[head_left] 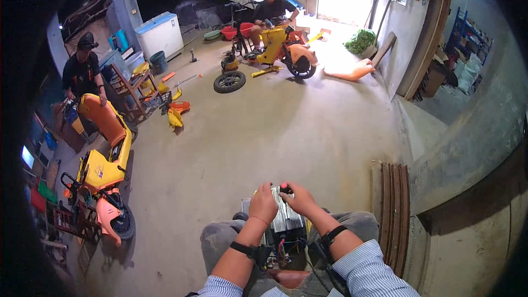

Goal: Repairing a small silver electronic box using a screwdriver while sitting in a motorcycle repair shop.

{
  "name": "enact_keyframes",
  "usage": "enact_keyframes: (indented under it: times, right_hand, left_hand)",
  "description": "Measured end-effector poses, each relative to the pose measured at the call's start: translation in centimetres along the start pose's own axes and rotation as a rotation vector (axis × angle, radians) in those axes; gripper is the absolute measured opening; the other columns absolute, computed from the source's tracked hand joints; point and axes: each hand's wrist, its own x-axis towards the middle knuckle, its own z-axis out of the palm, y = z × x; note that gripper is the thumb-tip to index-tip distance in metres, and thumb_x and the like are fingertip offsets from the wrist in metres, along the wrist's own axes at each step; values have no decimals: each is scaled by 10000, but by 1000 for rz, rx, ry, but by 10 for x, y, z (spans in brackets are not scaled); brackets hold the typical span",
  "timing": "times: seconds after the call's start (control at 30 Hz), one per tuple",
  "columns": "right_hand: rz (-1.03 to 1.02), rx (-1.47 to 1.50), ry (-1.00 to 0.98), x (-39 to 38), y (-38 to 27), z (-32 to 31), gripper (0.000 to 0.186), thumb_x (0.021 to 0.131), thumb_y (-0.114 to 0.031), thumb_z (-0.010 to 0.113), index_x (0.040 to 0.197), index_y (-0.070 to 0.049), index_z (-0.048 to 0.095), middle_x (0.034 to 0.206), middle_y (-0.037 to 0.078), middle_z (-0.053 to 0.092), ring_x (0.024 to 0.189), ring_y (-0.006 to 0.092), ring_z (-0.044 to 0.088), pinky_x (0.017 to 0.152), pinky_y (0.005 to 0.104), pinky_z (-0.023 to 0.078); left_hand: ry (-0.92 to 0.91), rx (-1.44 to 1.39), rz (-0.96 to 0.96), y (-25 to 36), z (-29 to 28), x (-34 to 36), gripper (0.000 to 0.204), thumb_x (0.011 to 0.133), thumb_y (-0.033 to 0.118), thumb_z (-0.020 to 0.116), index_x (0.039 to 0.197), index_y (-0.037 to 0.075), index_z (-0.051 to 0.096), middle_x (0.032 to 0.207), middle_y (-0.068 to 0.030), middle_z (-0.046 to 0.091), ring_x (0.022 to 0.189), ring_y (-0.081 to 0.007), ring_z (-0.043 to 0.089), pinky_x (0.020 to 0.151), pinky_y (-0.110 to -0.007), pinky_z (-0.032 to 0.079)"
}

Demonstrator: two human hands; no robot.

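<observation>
Between my knees stands a silver finned metal box (285, 215) with a dark lower part. Several coloured wires (282, 246) come out of its near end. My left hand (264, 204) is closed over the left side of the finned top, and its fingertips meet at the far edge; what they hold, if anything, is hidden. My right hand (300, 198) is closed around a small red-and-black handle (284, 187) at the far right corner of the box. The rest of that handled tool is hidden, so its kind does not show. Both wrists wear black straps.
Rusty metal channels (395, 214) lie to my right. A yellow-and-orange scooter (104, 168) stands at left with a person (82, 71) behind it. Farther off, another person (270, 10) sits behind a partly dismantled scooter (272, 47); a loose wheel (229, 82) and orange-yellow panels (176, 115) lie about.
</observation>
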Motion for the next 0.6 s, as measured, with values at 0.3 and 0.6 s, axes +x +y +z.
enact_keyframes:
  times: [0.3, 0.6]
  right_hand:
    - [-77, 3, -81, -2, 22, 11, 380, 849, -218, 628, 1203, -91, 574, 1093, 171, 637, 1032, 365, 592, 881, 433, 481]
    - [23, -3, -97, 3, 13, 10, 376, 850, -179, 601, 1198, -43, 551, 1114, 204, 628, 1039, 381, 593, 898, 427, 476]
  left_hand:
    - [-32, -57, 180, 10, 0, 4, 186, 873, 176, 598, 1010, 57, 639, 971, -146, 642, 914, -354, 606, 792, -442, 493]
    - [-13, -7, 268, 6, -3, 4, 283, 805, 118, 598, 1084, 117, 646, 988, -112, 644, 894, -343, 614, 786, -442, 499]
